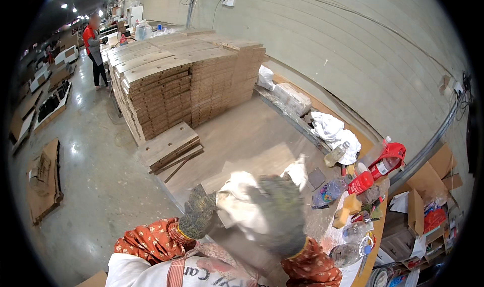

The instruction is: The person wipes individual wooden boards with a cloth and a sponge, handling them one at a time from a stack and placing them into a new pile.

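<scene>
A bunched white cloth (pixel 241 198) lies under my right hand (pixel 282 214), which wears a grey-green knitted glove and is closed on it. Both are smeared by motion, so the fingers are hard to make out. Just left of the cloth is my left hand (pixel 197 212) in a matching glove, its fingers stretched out and partly apart. I cannot tell whether it touches the cloth or a panel beneath. Under the hands spreads a wood-grain surface (pixel 237 128). A small stack of narrow boards (pixel 171 143) with holes sits beyond my left hand.
A tall stack of drilled particleboard panels (pixel 161 95) rises ahead. Along the right edge stand plastic bottles (pixel 330 191), a red-and-white bottle (pixel 360 182), yellow sponges (pixel 348 210) and white rags (pixel 335 133). Cartons (pixel 423 206) are at far right. A person (pixel 93 50) stands far left.
</scene>
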Motion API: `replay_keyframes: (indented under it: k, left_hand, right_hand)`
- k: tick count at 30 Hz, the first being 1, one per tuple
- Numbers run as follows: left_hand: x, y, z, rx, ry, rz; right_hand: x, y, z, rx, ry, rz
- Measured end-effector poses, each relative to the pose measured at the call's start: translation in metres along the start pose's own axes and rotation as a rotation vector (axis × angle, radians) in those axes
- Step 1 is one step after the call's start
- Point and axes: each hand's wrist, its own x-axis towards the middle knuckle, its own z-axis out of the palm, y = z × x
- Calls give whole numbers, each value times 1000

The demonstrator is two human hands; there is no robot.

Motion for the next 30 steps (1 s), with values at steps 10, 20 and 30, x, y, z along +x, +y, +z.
replay_keyframes:
  k: [10,20,30]
  left_hand:
    - [-8,64,-13,-625,179,-207]
    - [31,107,-17,-426,-44,-290]
    - [70,91,-78,-585,208,339]
  right_hand:
    - [-36,142,-37,159,535,560]
    - [-39,71,2,1010,177,620]
    - [25,131,-64,726,-126,-355]
